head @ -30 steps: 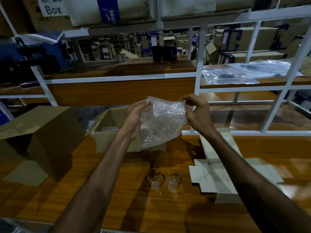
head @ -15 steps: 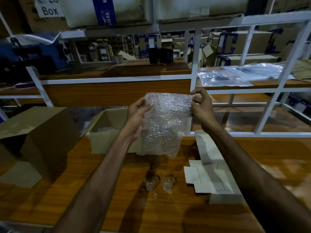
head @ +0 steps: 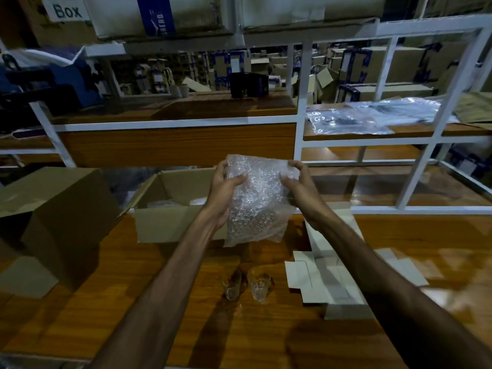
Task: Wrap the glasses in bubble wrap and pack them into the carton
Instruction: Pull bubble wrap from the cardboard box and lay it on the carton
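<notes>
A clear sheet of bubble wrap [head: 257, 206] hangs upright in the air above the wooden table [head: 138, 296]. My left hand [head: 226, 187] grips its upper left edge and my right hand [head: 298, 187] grips its upper right edge. Two small clear glasses [head: 233, 284] [head: 259, 284] stand side by side on the table below the sheet, untouched. Behind the sheet sits an open brown carton [head: 170, 222] with its flaps up; something pale lies inside it, too dim to name.
A larger brown carton [head: 61, 217] lies on its side at the left. Flattened white cardboard pieces [head: 327, 275] lie to the right of the glasses. A white metal rack [head: 300, 123] with wooden shelves rises behind the table, holding plastic sheets [head: 370, 115].
The sheet has been spread out and lowered a little. Both hands have slid from pinching the top corners to holding the sheet's sides. The glasses have not moved.
</notes>
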A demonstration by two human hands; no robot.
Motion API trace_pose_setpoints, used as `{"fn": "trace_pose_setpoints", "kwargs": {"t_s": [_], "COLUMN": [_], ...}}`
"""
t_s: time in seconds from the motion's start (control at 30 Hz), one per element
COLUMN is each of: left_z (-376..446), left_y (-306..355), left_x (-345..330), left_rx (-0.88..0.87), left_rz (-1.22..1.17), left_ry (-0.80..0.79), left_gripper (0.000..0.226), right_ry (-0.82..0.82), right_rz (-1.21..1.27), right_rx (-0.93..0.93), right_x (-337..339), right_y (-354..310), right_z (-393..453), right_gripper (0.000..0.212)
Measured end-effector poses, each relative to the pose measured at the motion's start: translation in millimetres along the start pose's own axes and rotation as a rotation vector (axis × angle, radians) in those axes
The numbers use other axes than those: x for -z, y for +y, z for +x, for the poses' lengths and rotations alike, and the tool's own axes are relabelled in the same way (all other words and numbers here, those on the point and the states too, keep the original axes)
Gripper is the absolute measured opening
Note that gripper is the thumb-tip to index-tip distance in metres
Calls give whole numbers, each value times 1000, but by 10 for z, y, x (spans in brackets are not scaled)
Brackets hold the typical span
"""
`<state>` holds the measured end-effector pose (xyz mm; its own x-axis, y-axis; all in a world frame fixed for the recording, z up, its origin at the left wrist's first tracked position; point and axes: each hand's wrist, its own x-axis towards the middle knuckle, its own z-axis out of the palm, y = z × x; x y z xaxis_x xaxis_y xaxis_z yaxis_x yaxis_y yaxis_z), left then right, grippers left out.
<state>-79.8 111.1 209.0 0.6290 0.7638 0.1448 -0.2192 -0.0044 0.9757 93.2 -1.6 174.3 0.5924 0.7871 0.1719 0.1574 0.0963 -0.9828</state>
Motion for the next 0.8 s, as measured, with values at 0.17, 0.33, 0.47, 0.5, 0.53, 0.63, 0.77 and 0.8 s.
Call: {"fn": "trace_pose_setpoints", "kwargs": {"t_s": [0.17, 0.33, 0.47, 0.5, 0.53, 0.63, 0.77, 0.8], "left_z": [54, 30, 52, 42, 37, 58, 48, 39], "left_y": [-51, -87, -181, -186, -190, -204, -254, -266], "left_x": [-35, 6, 73, 73, 74, 95, 146, 154], "left_rx": [-54, -41, -19, -19, -23, -62, -63, -63], "left_rz": [1, 67, 65, 74, 78, 101, 52, 58], "left_ry": [26, 6, -63, -79, -86, -30, 0, -26], "left_gripper": [57, 85, 98, 99, 97, 89, 95, 99], "right_ry": [38, 93, 114, 99, 82, 44, 96, 137], "right_rz": [63, 75, 87, 86, 84, 91, 95, 82], "right_rx": [-61, -13, -4, -10, -18, -41, -53, -52], "right_x": [0, -5, -3, 2, 10, 32, 24, 23], "right_y": [63, 43, 32, 26, 24, 14, 43, 51], "right_z": [-11, -17, -12, -9, -6, 0, -23, -21], "right_gripper": [69, 67, 59, 55, 51, 34, 27, 30]}}
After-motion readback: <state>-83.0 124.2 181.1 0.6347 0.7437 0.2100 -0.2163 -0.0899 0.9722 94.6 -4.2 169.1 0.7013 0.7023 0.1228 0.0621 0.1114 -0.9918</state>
